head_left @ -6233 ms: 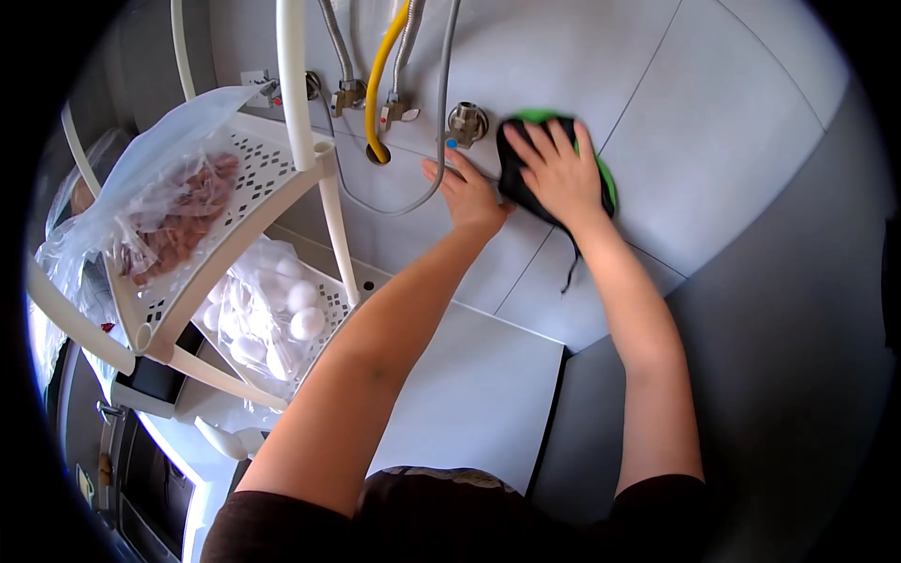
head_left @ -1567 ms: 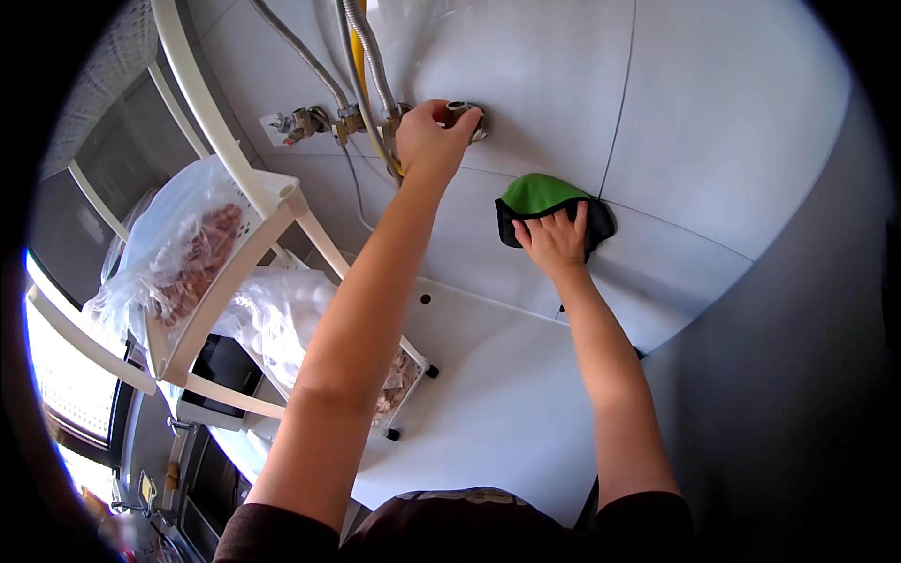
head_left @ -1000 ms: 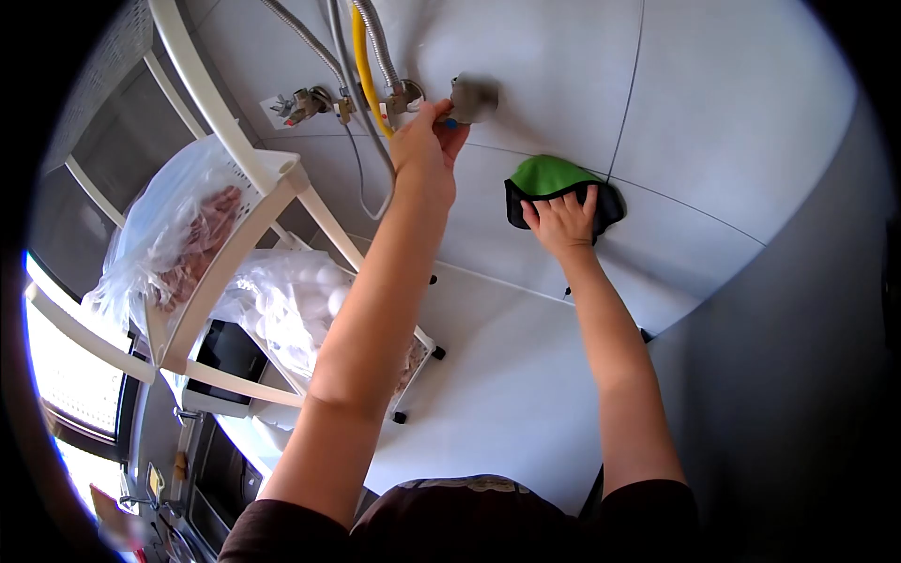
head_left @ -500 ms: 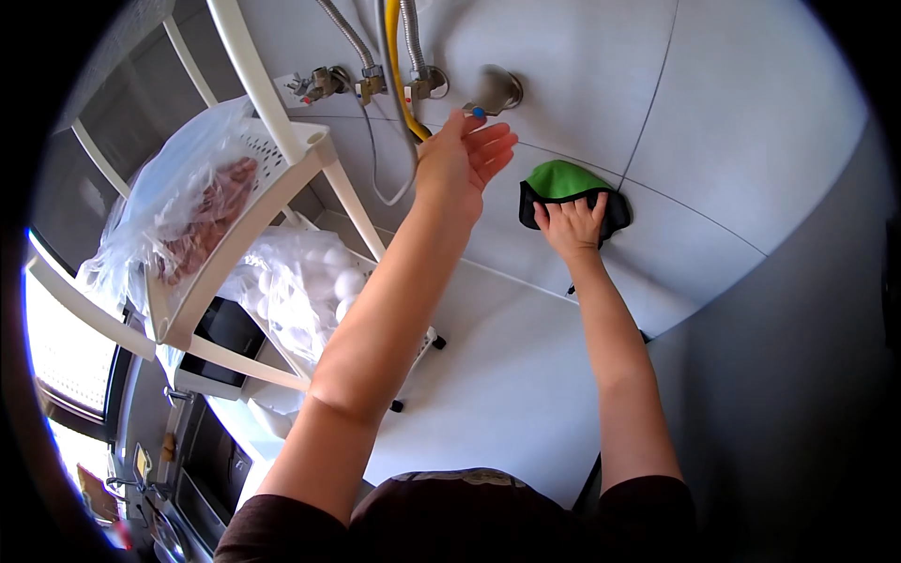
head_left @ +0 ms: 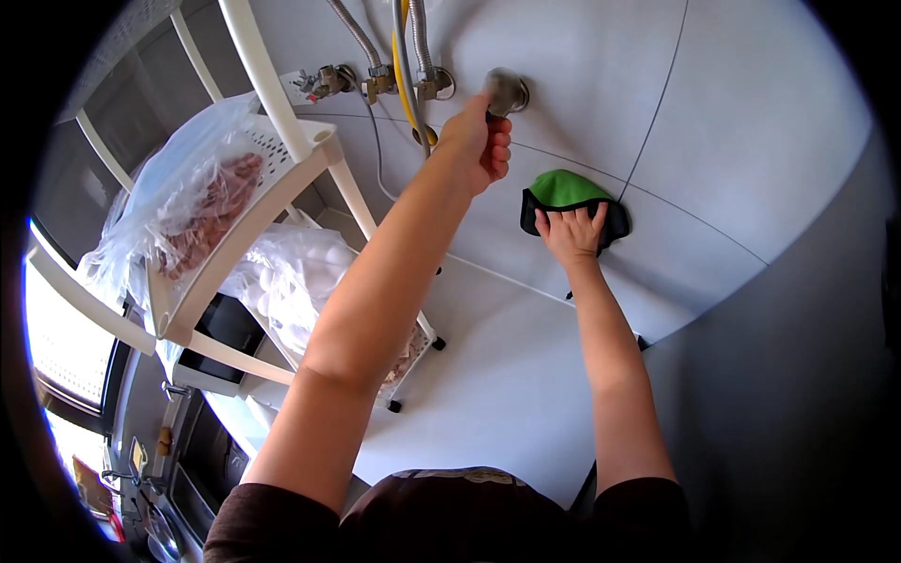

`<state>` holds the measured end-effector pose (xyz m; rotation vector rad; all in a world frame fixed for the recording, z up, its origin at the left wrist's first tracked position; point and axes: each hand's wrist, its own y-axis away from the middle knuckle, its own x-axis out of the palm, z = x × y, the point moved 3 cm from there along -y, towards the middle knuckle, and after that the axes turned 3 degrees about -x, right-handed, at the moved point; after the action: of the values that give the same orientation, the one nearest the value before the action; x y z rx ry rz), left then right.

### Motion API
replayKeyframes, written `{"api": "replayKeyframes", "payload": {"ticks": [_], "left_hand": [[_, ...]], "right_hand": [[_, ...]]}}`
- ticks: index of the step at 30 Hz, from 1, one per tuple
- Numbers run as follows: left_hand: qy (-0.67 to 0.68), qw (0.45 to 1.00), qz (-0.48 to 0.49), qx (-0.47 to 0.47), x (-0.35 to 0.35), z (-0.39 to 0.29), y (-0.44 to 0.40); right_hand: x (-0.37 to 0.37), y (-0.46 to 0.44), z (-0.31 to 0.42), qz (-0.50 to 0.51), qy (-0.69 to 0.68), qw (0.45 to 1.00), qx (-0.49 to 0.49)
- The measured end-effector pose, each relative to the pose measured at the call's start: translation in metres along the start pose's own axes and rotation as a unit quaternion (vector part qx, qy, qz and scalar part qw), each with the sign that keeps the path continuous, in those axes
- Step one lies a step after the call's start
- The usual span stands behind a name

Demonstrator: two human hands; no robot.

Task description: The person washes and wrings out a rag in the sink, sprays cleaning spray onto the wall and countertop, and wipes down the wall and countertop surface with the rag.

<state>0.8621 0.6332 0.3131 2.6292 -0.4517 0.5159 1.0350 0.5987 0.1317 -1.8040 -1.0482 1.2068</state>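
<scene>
Left hand [head_left: 477, 150] part-curled, thumb at blurred metal valve [head_left: 507, 92], can't tell if gripped; right hand [head_left: 572, 235] spread, holding green-and-black cloth [head_left: 563, 188] against tiled wall [head_left: 732, 113] below valve; apparently valve-handling step; any turn calls for steady pinch.

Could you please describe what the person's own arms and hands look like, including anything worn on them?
Dark, near-black short sleeves cover the upper arms and end above the elbows. The forearms are uncovered. The left hand and right hand are bare, with no glove, ring, watch or bracelet visible.
</scene>
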Motion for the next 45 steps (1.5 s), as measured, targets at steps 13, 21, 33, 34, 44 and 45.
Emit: {"api": "replayKeyframes", "payload": {"ticks": [13,21,33,34,44,45], "left_hand": [[0.041,0.993,0.104,0.034,0.003,0.004,-0.002],[0.055,0.994,0.097,-0.010,0.001,0.010,0.003],[-0.406,0.892,0.176,0.094,-0.038,0.115,-0.014],[-0.388,0.884,0.239,0.100,-0.032,0.120,-0.013],[-0.079,0.967,0.148,0.194,0.005,0.079,0.010],[-0.056,0.967,0.166,0.187,0.007,0.075,0.012]], "right_hand": [[0.007,0.008,0.003,0.013,-0.005,1.000,0.004],[0.007,0.009,0.002,0.020,-0.005,1.000,-0.001],[-0.077,-0.070,-0.004,-0.002,-0.040,0.998,0.045],[-0.082,-0.080,-0.006,0.003,-0.044,0.997,0.056],[-0.148,-0.094,-0.007,-0.140,-0.125,0.981,0.051],[-0.152,-0.087,-0.003,-0.168,-0.147,0.973,0.059]]}}
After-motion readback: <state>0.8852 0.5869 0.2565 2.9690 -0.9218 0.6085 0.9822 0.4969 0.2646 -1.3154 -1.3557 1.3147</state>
